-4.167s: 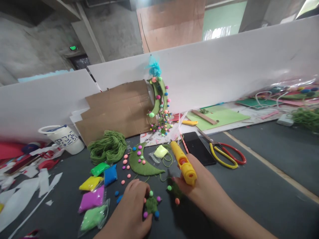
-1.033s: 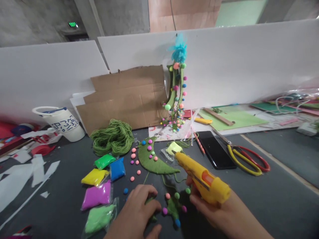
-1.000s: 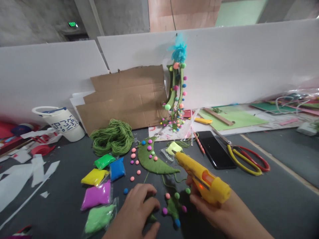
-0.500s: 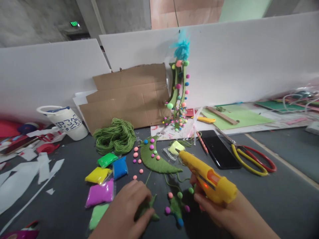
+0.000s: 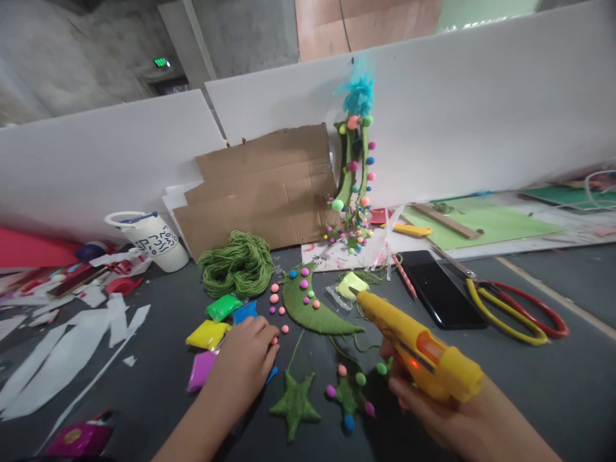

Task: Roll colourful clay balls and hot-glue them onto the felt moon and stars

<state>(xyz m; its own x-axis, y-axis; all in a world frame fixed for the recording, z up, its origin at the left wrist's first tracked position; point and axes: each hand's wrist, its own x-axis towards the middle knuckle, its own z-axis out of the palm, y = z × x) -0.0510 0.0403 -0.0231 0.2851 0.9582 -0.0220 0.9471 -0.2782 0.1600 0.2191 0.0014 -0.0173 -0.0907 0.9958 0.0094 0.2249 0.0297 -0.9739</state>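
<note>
My left hand (image 5: 248, 350) is down at the table with thumb and fingertips closed around a small pink clay ball (image 5: 274, 341). Held in my right hand (image 5: 433, 410) is a yellow hot glue gun (image 5: 409, 337), nozzle pointing up and left, an orange light glowing on its side. A plain green yarn-wrapped star (image 5: 295, 405) lies between my hands. To its right is a similar star (image 5: 347, 394) with coloured balls on its points. The green crescent moon (image 5: 317, 314) lies behind both, several balls on its upper part; more pink balls sit along its left side.
Clay packets (image 5: 208, 335) and a green yarn skein (image 5: 238, 266) are left of the moon. A phone (image 5: 440, 289), a pencil (image 5: 404, 276) and scissors (image 5: 517, 314) lie at right. Behind stand cardboard (image 5: 264, 186) and a decorated hanging (image 5: 353, 167). Paper scraps (image 5: 58, 366) cover the left.
My left hand has left the plain star and moved up and left to the pink ball, uncovering the star. The glue gun stays in my right hand. The view has shifted slightly.
</note>
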